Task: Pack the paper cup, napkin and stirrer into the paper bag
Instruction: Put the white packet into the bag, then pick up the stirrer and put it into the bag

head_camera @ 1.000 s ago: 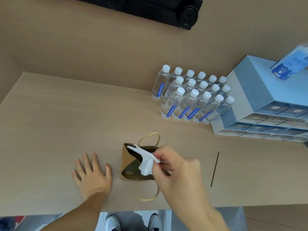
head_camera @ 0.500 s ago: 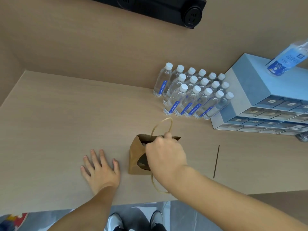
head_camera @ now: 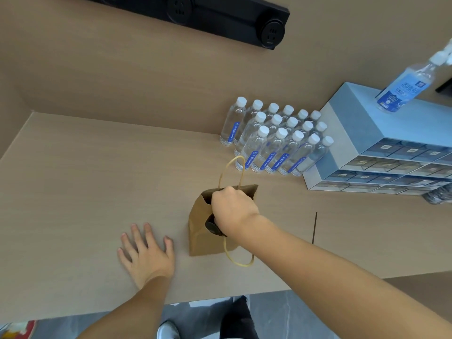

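The brown paper bag [head_camera: 201, 237] stands upright on the wooden table [head_camera: 97, 179], one handle up at the back, the other hanging over its front. My right hand [head_camera: 233, 209] reaches into the bag's mouth, and its fingers are hidden inside. A dark round lid, likely the paper cup [head_camera: 210, 227], shows in the opening beside my wrist. The napkin is out of sight. The thin dark stirrer [head_camera: 315, 227] lies on the table to the right of the bag. Left of the bag, my left hand [head_camera: 146, 253] rests flat with fingers spread, holding nothing.
Several water bottles [head_camera: 274, 140] stand in a block behind the bag. A blue drawer cabinet [head_camera: 367, 143] sits at the right with a bottle [head_camera: 403, 86] on top. A black socket strip [head_camera: 220, 18] runs along the wall. The table's front edge is close to me.
One second ago my right hand held the white napkin above the bag. It has since pushed down into the bag's mouth and the napkin is no longer visible. My left hand stayed flat.
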Available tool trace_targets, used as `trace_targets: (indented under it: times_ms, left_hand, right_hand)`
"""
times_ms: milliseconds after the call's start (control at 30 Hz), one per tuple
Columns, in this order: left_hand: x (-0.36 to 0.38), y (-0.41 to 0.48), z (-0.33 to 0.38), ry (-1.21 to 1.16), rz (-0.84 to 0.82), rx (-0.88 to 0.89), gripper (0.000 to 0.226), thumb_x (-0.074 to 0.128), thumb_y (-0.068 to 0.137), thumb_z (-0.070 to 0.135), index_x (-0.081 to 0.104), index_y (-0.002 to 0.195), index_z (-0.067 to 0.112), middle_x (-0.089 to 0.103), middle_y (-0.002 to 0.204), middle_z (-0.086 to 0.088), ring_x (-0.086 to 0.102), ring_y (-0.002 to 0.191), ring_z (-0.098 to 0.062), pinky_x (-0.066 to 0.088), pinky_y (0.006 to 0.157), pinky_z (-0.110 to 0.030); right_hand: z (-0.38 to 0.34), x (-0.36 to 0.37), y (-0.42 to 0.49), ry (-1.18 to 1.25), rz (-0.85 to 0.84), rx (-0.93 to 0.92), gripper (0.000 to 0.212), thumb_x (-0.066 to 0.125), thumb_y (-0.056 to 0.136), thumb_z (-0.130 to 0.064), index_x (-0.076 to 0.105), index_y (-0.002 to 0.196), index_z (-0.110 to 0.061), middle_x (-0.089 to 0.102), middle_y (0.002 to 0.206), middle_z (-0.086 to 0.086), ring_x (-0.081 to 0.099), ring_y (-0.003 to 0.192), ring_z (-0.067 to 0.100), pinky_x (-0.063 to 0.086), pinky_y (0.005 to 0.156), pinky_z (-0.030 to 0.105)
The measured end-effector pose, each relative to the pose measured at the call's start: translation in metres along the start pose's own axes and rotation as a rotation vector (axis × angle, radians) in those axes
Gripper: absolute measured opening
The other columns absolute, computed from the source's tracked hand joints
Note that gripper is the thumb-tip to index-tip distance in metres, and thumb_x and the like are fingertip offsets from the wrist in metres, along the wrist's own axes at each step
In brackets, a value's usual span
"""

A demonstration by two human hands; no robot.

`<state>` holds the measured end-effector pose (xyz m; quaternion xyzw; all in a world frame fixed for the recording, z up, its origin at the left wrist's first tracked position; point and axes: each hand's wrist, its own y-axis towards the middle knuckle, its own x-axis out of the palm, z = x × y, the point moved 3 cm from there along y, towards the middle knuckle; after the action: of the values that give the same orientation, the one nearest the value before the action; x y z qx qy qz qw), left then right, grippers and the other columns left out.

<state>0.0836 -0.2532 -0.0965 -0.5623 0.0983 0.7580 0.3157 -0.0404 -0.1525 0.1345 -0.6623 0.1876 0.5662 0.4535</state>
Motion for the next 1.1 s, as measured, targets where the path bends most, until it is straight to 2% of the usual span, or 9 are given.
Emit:
trace_targets:
  times_ms: [167, 300, 400, 467, 600, 733, 833, 967, 1100]
  left_hand:
    - [0.003, 0.002, 0.001, -0.006, 0.020, -0.011, 0.071, 0.030, 0.088, 0.053, 0.032, 0.151, 0.021, 0.021, 0.165, -0.008, 0.006, 0.152, -0.033, 0.004, 0.121, -0.053]
    - [0.006, 0.002, -0.001, -0.005, 0.050, 0.002, 0.070, 0.031, 0.087, 0.053, 0.035, 0.149, 0.020, 0.025, 0.163, -0.010, 0.010, 0.151, -0.035, 0.006, 0.120, -0.054]
    - [0.010, 0.002, -0.002, 0.034, 0.053, -0.006, 0.070, 0.030, 0.087, 0.055, 0.034, 0.149, 0.021, 0.026, 0.163, -0.010, 0.010, 0.150, -0.035, 0.008, 0.120, -0.054]
    - [0.011, 0.003, -0.003, 0.041, 0.059, -0.012, 0.070, 0.031, 0.087, 0.055, 0.033, 0.148, 0.021, 0.026, 0.162, -0.011, 0.011, 0.150, -0.036, 0.009, 0.119, -0.054]
    - [0.012, 0.006, -0.004, 0.065, 0.060, -0.016, 0.069, 0.031, 0.087, 0.055, 0.032, 0.148, 0.021, 0.027, 0.162, -0.011, 0.011, 0.150, -0.036, 0.010, 0.119, -0.054]
    - [0.014, 0.006, -0.003, 0.067, 0.058, -0.028, 0.068, 0.030, 0.088, 0.053, 0.031, 0.149, 0.022, 0.024, 0.163, -0.011, 0.010, 0.151, -0.034, 0.008, 0.119, -0.053]
    - [0.014, 0.007, -0.003, 0.072, 0.065, -0.032, 0.068, 0.029, 0.088, 0.053, 0.030, 0.149, 0.022, 0.023, 0.163, -0.010, 0.009, 0.151, -0.034, 0.008, 0.120, -0.053]
    - [0.015, 0.007, -0.003, 0.105, 0.065, -0.027, 0.069, 0.026, 0.089, 0.055, 0.026, 0.150, 0.023, 0.020, 0.164, -0.010, 0.008, 0.152, -0.033, 0.007, 0.120, -0.052]
    - [0.015, 0.007, -0.003, 0.112, 0.060, -0.028, 0.069, 0.027, 0.089, 0.055, 0.026, 0.150, 0.023, 0.021, 0.164, -0.010, 0.007, 0.152, -0.033, 0.007, 0.120, -0.053]
  right_hand:
    - [0.005, -0.004, -0.005, -0.047, -0.020, -0.073, 0.013, 0.064, 0.082, 0.005, 0.064, 0.092, -0.003, 0.059, 0.090, 0.014, 0.065, 0.081, 0.034, 0.047, 0.057, 0.036]
    - [0.014, -0.026, -0.027, 0.008, 0.014, -0.152, 0.016, 0.060, 0.082, 0.007, 0.063, 0.094, -0.004, 0.030, 0.063, 0.005, 0.059, 0.074, 0.036, 0.044, 0.056, 0.036]
    - [0.034, -0.050, -0.052, 0.158, 0.218, -0.184, 0.010, 0.055, 0.080, -0.002, 0.057, 0.074, -0.011, 0.035, 0.055, 0.007, 0.044, 0.052, 0.031, 0.037, 0.045, 0.031]
    - [0.064, -0.059, -0.060, 0.270, 0.398, -0.149, 0.016, 0.050, 0.080, -0.015, 0.057, 0.068, -0.008, 0.051, 0.052, 0.011, 0.052, 0.055, 0.038, 0.045, 0.048, 0.033]
    - [0.160, -0.027, -0.041, 0.434, 0.517, 0.160, 0.019, 0.057, 0.082, -0.014, 0.069, 0.082, 0.001, 0.070, 0.072, 0.023, 0.066, 0.078, 0.040, 0.057, 0.068, 0.042]
    - [0.254, 0.080, -0.013, 0.545, 0.243, 0.604, 0.023, 0.057, 0.084, -0.011, 0.056, 0.063, -0.001, 0.057, 0.069, 0.027, 0.049, 0.080, 0.047, 0.045, 0.069, 0.034]
    - [0.287, 0.157, -0.014, 0.565, 0.008, 0.862, 0.031, 0.059, 0.093, -0.029, 0.065, 0.096, 0.002, 0.066, 0.100, 0.026, 0.057, 0.104, 0.042, 0.046, 0.084, 0.035]
    - [0.291, 0.219, -0.021, 0.605, -0.066, 1.038, 0.054, 0.061, 0.092, -0.041, 0.059, 0.119, 0.005, 0.060, 0.123, 0.028, 0.050, 0.122, 0.039, 0.044, 0.100, 0.041]
    - [0.277, 0.231, -0.019, 0.665, 0.065, 1.060, 0.028, 0.061, 0.092, -0.014, 0.060, 0.110, 0.009, 0.062, 0.114, 0.032, 0.059, 0.108, 0.044, 0.050, 0.090, 0.044]
